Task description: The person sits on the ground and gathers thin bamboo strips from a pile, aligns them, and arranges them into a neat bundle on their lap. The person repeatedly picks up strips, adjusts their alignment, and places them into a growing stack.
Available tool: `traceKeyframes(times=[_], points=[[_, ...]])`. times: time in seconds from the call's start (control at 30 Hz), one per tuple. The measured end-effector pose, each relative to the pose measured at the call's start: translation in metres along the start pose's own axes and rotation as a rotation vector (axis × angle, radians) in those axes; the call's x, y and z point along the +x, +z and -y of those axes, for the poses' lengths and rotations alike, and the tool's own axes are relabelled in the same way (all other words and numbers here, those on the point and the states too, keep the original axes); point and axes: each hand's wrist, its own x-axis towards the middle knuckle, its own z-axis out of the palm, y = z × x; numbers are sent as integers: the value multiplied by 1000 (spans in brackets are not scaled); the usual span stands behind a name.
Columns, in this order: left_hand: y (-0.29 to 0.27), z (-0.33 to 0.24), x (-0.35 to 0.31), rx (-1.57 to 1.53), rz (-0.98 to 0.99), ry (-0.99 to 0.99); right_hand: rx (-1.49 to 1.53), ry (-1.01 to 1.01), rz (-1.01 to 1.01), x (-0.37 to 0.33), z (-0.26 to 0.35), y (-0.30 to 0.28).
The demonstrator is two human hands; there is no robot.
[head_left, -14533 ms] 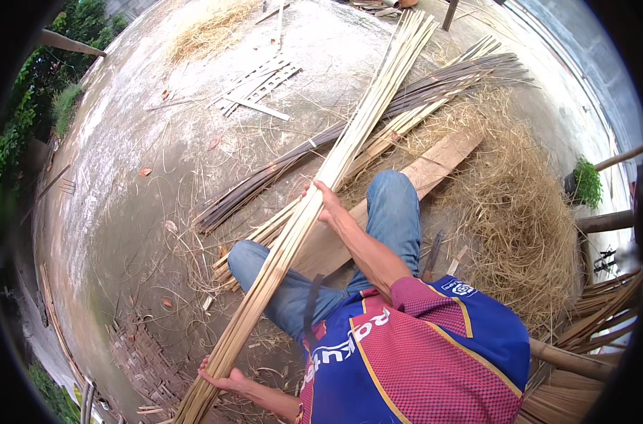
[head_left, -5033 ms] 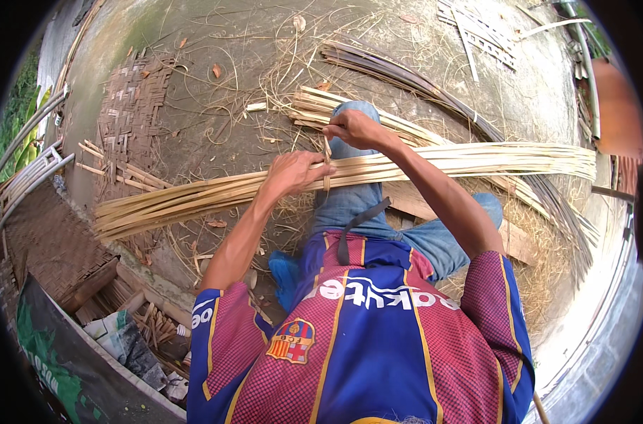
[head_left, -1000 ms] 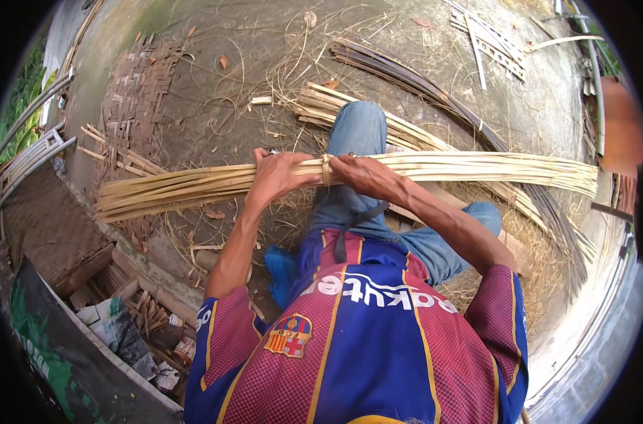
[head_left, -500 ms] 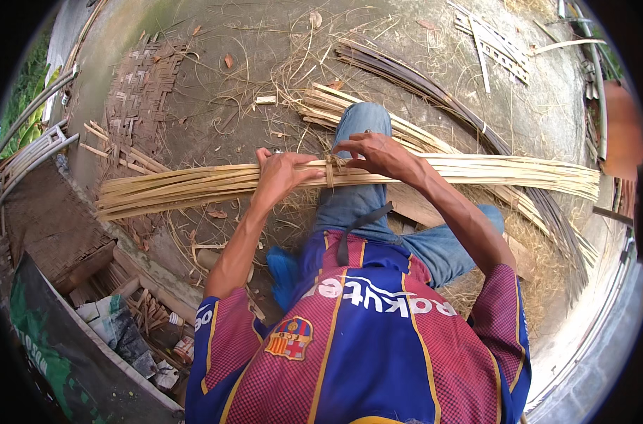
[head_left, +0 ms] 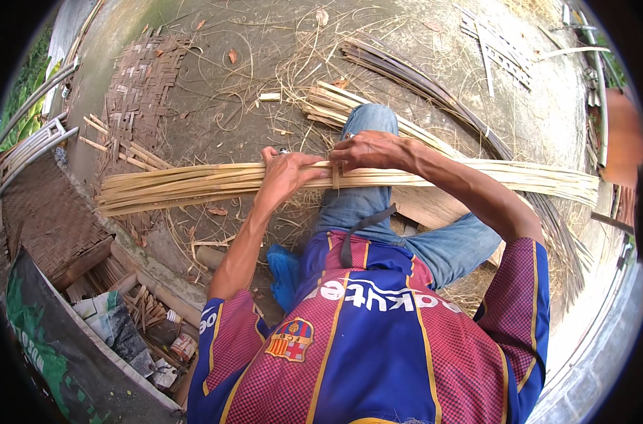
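A long bundle of pale bamboo strips point(head_left: 187, 186) lies crosswise over my raised knee in blue jeans. Around its middle runs a tie strip point(head_left: 336, 177). My left hand point(head_left: 286, 177) grips the bundle just left of the tie, thumb along the near side and fingers over the far side. Right at the tie, my right hand point(head_left: 369, 150) is closed, with its fingertips pinched on the tie's upper end. The knot itself is mostly hidden under those fingers.
Beyond my knee lie another bundle of pale strips point(head_left: 328, 106) and a bundle of dark strips point(head_left: 420, 81). A worn woven mat point(head_left: 141, 92) is at the far left. Thin shavings litter the concrete floor. Scraps and a dark sheet point(head_left: 74, 360) are at the near left.
My right hand's fingers have closed and come down onto the tie, and my right elbow has swung outward. The left hand stays on the bundle.
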Motion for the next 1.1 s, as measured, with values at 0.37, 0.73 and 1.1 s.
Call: traceKeyframes(times=[0.37, 0.73, 1.1], points=[[-5, 14, 2, -66, 78, 38, -32, 370, -277, -13, 11, 43], [40, -21, -18, 197, -464, 246, 72, 467, -543, -20, 29, 61], [49, -23, -13, 338, -418, 319, -91, 177, -370, -4, 5, 36]])
